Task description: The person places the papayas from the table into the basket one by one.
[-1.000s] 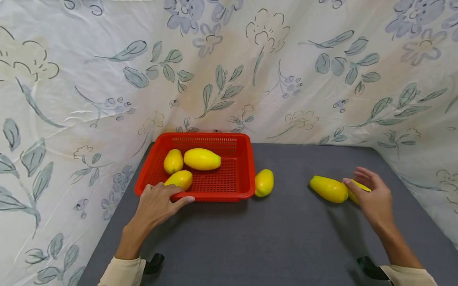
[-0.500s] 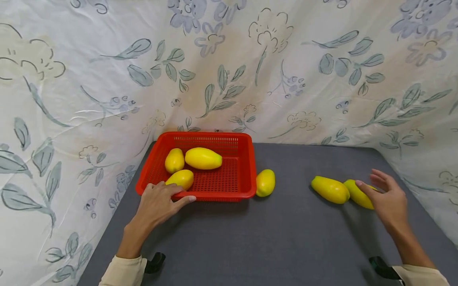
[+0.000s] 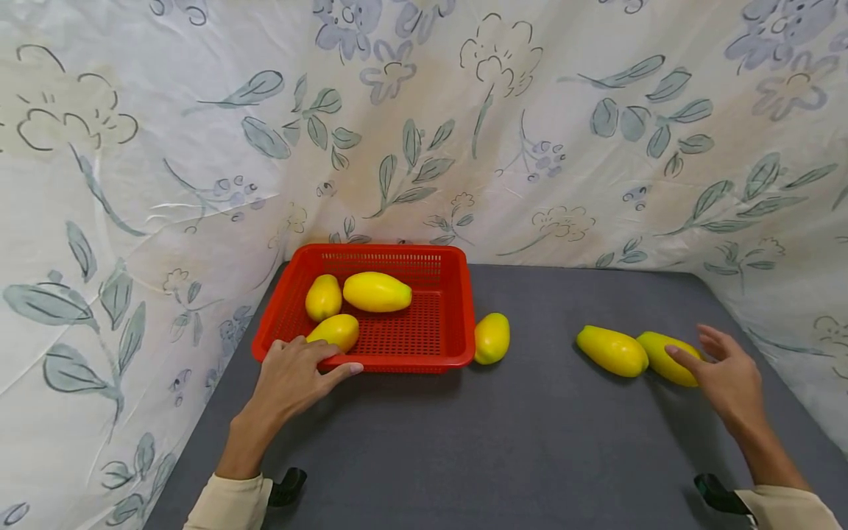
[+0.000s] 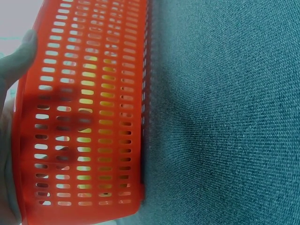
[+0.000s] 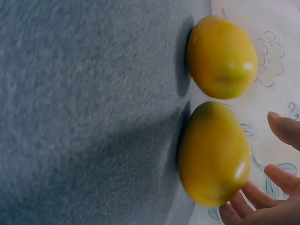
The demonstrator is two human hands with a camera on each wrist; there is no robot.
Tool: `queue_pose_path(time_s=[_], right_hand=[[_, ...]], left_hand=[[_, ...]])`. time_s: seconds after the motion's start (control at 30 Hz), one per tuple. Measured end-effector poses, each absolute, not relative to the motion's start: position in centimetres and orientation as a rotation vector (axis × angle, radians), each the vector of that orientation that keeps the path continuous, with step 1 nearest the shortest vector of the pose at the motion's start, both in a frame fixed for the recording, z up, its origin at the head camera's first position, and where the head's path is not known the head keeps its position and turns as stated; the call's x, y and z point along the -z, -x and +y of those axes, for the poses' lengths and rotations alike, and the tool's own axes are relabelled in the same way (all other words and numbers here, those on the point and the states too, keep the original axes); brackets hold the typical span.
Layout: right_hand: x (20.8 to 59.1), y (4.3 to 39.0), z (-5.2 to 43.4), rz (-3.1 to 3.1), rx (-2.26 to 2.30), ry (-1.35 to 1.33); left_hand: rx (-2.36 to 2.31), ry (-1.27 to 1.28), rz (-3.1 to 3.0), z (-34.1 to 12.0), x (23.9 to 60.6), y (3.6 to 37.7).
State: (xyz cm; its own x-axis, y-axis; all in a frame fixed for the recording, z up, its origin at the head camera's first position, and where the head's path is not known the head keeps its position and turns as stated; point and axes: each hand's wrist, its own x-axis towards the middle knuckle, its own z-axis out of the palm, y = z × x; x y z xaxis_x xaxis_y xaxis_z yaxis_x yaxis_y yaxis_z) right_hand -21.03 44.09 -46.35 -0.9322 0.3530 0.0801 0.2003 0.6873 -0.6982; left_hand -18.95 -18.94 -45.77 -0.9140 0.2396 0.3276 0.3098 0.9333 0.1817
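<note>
Two hands at work: my left hand (image 3: 291, 375) rests spread on the red basket (image 3: 397, 361) rim, my right hand (image 3: 725, 375), fingers spread, has shifted to the mango (image 3: 665, 357) nearest the bench's right edge.

The basket (image 3: 457, 309) is red plastic, perforated with rows of slots, lightly glossy. The fruits (image 3: 612, 350) have smooth, shiny yellow skins that catch highlights. The table (image 3: 530, 442) wears a matt grey woven cloth of fine rough texture. The backdrop (image 3: 464, 132) is thin, creased printed fabric.
</note>
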Motion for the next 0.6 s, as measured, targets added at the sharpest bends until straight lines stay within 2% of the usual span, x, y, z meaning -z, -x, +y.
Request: queue_pose_path(time_s=[0.4, 0.6], right_hand=[[47.4, 21.4, 45.7, -2.858, -1.044, 0.355], [47.9, 21.7, 45.8, -2.882, -1.043, 0.401]], left_hand=[[0.361, 0.394, -2.786, -19.0, 45.7, 18.8], [0.359, 0.404, -2.783, -19.0, 45.8, 18.9]])
